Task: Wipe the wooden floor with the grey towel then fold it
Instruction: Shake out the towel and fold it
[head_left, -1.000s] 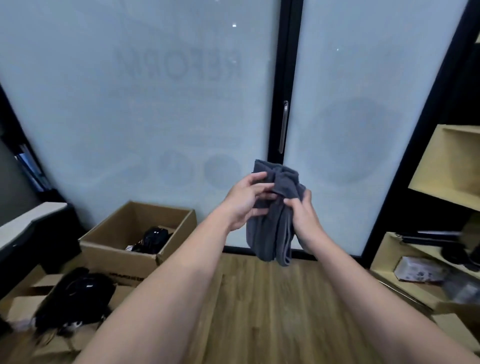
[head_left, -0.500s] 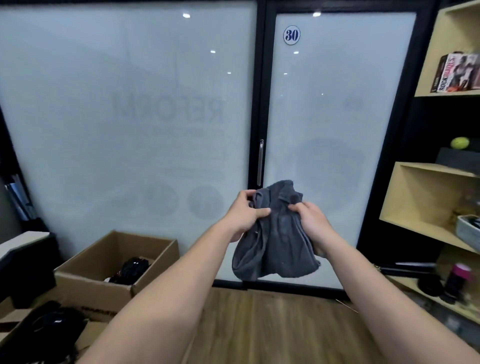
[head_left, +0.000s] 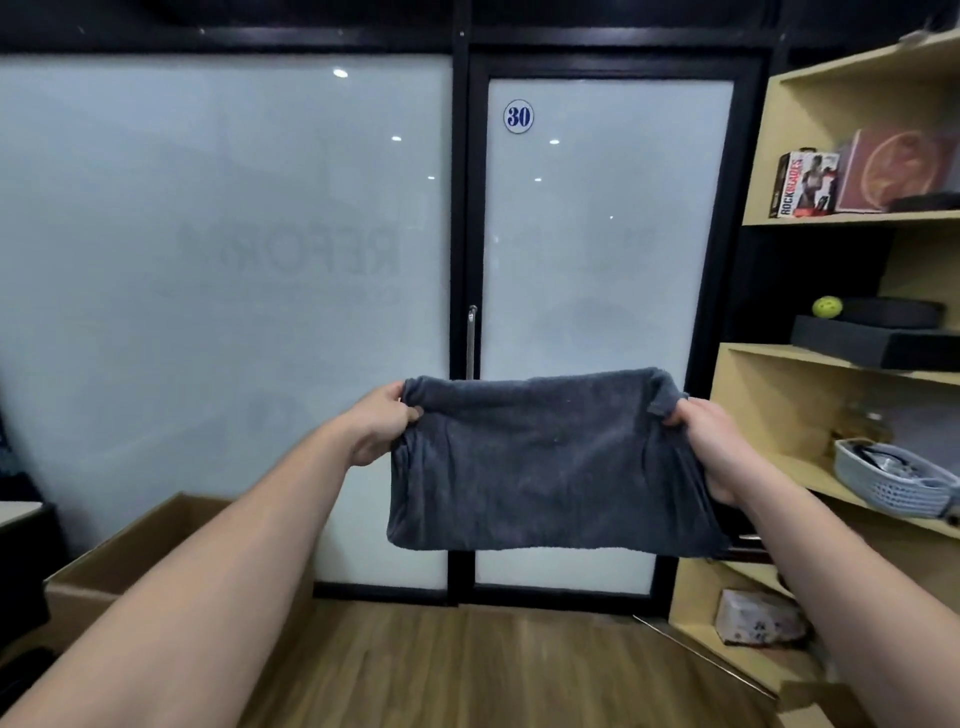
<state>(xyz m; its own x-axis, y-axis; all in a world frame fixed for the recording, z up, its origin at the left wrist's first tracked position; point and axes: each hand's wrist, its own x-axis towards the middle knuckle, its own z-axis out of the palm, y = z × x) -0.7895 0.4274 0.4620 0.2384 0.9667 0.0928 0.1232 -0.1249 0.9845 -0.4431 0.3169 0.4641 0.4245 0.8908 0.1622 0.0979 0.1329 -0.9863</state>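
Both hands hold the towel (head_left: 545, 457) up in the air, spread out wide between them, well above the floor (head_left: 493, 670). The left hand (head_left: 382, 423) is closed on the towel's upper left corner, the fingers pinching the cloth; the right hand (head_left: 711, 447) is closed on the upper right corner, with some cloth bunched along its side. The towel hangs as a broad dark grey band, its lower edge loose and free.

Behind the towel stands a frosted glass door (head_left: 602, 291) in a black frame, with a round "30" sticker (head_left: 518, 116) near its top and a metal handle (head_left: 471, 340) just above the towel's top edge. The towel hides the middle part of the door.

To the right is a wooden shelf (head_left: 831, 358) with a printed box (head_left: 805, 184), a yellow-green ball (head_left: 827, 306) and a grey woven basket (head_left: 893, 478). At the lower left, a cardboard box (head_left: 119, 566) sits partly behind the left forearm.
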